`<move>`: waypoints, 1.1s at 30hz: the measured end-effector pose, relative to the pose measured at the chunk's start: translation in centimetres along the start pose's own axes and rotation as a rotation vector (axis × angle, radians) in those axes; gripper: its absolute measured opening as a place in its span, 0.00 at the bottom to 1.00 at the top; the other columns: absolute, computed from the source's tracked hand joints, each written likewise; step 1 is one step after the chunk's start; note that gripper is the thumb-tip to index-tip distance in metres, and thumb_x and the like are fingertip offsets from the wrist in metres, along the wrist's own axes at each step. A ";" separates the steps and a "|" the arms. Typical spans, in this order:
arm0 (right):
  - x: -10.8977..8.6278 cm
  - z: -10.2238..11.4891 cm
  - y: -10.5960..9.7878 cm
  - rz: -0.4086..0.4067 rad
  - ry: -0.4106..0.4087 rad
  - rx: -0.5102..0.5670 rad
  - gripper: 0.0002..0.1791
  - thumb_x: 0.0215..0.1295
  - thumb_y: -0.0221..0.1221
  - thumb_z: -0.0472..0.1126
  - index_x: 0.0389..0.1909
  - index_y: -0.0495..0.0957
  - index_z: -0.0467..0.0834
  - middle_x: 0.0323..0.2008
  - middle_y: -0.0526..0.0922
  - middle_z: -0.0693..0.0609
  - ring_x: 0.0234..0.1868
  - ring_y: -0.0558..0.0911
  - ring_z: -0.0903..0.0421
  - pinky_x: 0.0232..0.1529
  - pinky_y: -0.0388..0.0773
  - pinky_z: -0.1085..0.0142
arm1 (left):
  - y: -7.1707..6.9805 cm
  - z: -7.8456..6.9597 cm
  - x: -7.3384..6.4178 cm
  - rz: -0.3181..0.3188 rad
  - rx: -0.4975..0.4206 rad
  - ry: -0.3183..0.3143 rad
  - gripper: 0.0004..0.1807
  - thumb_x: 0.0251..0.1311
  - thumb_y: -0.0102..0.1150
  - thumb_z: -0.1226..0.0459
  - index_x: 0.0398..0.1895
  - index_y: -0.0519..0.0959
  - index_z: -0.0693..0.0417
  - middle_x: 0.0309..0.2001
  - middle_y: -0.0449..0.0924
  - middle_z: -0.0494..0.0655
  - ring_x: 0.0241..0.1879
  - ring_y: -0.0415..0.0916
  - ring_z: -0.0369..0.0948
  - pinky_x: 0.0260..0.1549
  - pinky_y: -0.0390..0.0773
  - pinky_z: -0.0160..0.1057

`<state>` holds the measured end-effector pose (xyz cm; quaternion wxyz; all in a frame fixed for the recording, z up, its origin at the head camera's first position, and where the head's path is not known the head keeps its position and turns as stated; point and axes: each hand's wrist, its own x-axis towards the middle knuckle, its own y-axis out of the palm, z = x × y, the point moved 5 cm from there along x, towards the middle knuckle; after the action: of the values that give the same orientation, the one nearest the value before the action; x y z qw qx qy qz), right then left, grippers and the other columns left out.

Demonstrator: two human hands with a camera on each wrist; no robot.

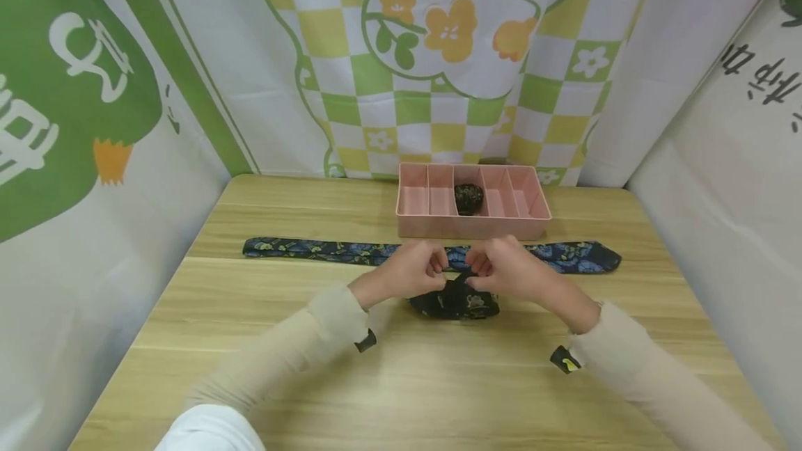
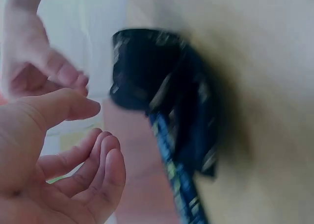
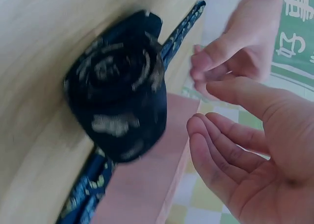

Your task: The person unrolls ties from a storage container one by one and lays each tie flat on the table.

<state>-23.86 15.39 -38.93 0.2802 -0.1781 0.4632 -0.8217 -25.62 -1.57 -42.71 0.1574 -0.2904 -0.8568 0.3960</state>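
Note:
A black patterned necktie (image 1: pixel 455 303), rolled into a loose coil, sits on the table in front of the pink box. The right wrist view shows the spiral end of this roll (image 3: pixel 115 72); from the left wrist view its side and a loose flap (image 2: pixel 147 67) appear. My left hand (image 1: pixel 413 268) hovers just over the roll, thumb and fingers bent with a gap between them. Opposite it, my right hand (image 1: pixel 506 266) is held the same way, fingertips close to the left hand's. Both wrist views show nothing between the fingers of either hand.
Behind the roll, a blue floral necktie (image 1: pixel 332 250) lies stretched sideways across the wooden table (image 1: pixel 438 388). A pink divided box (image 1: pixel 473 227) stands at the back, with a dark rolled item (image 1: pixel 468 198) in its middle compartment. Patterned curtains (image 1: pixel 351 103) enclose the table.

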 end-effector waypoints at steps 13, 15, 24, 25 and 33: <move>0.5 -0.3 3.3 -0.012 0.039 -0.011 0.10 0.60 0.75 0.37 0.38 0.86 0.38 0.31 0.88 0.48 0.32 0.84 0.60 0.36 0.84 0.68 | 4.1 2.0 -0.1 0.096 0.021 -0.012 0.12 0.58 0.74 0.65 0.43 0.83 0.58 0.35 0.85 0.47 0.34 0.78 0.36 0.38 0.80 0.34; 0.4 -0.5 3.4 -0.023 0.046 -0.030 0.10 0.60 0.76 0.38 0.38 0.86 0.39 0.31 0.87 0.50 0.32 0.83 0.60 0.36 0.83 0.69 | 4.3 2.3 -0.1 0.099 0.042 -0.001 0.12 0.58 0.74 0.65 0.42 0.83 0.58 0.35 0.85 0.47 0.35 0.78 0.37 0.38 0.80 0.35; -0.4 -0.9 4.0 -0.130 0.067 -0.133 0.20 0.54 0.81 0.50 0.38 0.85 0.41 0.32 0.83 0.52 0.32 0.77 0.62 0.34 0.80 0.66 | 5.0 3.1 -0.2 0.124 0.061 -0.001 0.12 0.62 0.74 0.62 0.44 0.84 0.57 0.40 0.86 0.48 0.38 0.81 0.38 0.40 0.83 0.35; -0.5 -0.9 4.1 -0.138 0.072 -0.142 0.21 0.54 0.81 0.51 0.38 0.85 0.41 0.32 0.82 0.52 0.32 0.78 0.61 0.34 0.80 0.65 | 5.0 3.1 -0.2 0.124 0.064 -0.003 0.12 0.62 0.74 0.62 0.45 0.84 0.57 0.41 0.86 0.49 0.39 0.82 0.38 0.41 0.83 0.35; -1.5 -2.0 4.0 -0.195 0.130 -0.178 0.22 0.52 0.82 0.49 0.39 0.83 0.41 0.34 0.81 0.50 0.33 0.78 0.58 0.36 0.82 0.62 | 5.0 3.1 -0.3 0.109 0.056 -0.011 0.13 0.61 0.76 0.62 0.44 0.85 0.57 0.40 0.87 0.48 0.40 0.83 0.38 0.44 0.83 0.35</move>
<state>-22.64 15.97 -43.42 0.1514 -0.1927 0.5317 -0.8107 -25.10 -0.98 -48.61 0.1390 -0.3300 -0.8291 0.4293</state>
